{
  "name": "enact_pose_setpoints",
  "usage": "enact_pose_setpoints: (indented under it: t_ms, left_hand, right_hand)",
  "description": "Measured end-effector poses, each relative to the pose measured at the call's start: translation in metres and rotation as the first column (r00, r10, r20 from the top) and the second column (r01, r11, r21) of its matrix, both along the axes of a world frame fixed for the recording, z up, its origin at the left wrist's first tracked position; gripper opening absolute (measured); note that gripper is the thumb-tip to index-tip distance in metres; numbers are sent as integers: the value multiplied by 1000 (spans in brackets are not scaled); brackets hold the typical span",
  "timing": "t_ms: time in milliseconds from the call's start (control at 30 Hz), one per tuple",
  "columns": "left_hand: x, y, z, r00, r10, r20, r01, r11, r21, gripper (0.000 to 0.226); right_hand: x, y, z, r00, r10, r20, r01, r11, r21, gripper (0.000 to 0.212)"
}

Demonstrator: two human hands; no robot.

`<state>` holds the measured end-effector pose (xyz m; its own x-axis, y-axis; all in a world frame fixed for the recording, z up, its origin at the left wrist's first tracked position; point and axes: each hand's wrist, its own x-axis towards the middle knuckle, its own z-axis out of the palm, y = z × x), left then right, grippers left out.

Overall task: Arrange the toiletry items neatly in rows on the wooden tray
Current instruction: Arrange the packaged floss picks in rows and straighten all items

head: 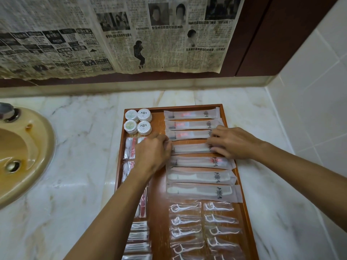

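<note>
A wooden tray (159, 199) lies on the marble counter, filled with wrapped toiletries. Its right side holds a column of long translucent packets; one packet (190, 148) in the middle is pinched at both ends, by my left hand (153, 153) and my right hand (231, 142). Toothbrush packets (189, 115) lie above it, and comb packets (201, 192) below. Several round white soaps (138, 121) sit at the tray's top left. Floss picks (203, 228) fill two columns at the bottom right. Small sachets (128, 150) and cotton-bud packs (139, 239) run down the left side, partly hidden by my left arm.
A beige sink (22, 156) with a metal drain is set in the counter (80, 147) to the left. Newspaper (112, 34) covers the dark wooden wall behind. White tiles (315, 94) rise on the right, close to the tray's edge.
</note>
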<state>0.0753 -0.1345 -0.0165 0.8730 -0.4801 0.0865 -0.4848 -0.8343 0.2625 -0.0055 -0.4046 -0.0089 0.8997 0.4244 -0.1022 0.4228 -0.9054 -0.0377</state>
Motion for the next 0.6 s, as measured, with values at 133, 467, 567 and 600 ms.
enact_pose_setpoints:
  t_ms: [133,467,567,600]
  left_hand:
    - [11,-10,0,999,-40,34,40,999,-6,25]
    - [21,-16,1,986,-160,54,155,985,75,17]
    - [23,-18,-1,985,-167,49,163,984,64,17]
    - [23,-18,-1,985,-168,50,165,984,65,17]
  right_hand:
    - [26,29,8,996,-84,24,80,989,122,29]
    - [78,70,0,987,-78,-141,94,990,108,24]
    - [81,68,1,983,-52,-177,69,993,93,24]
    - [82,67,2,981,-38,-188,55,995,88,25]
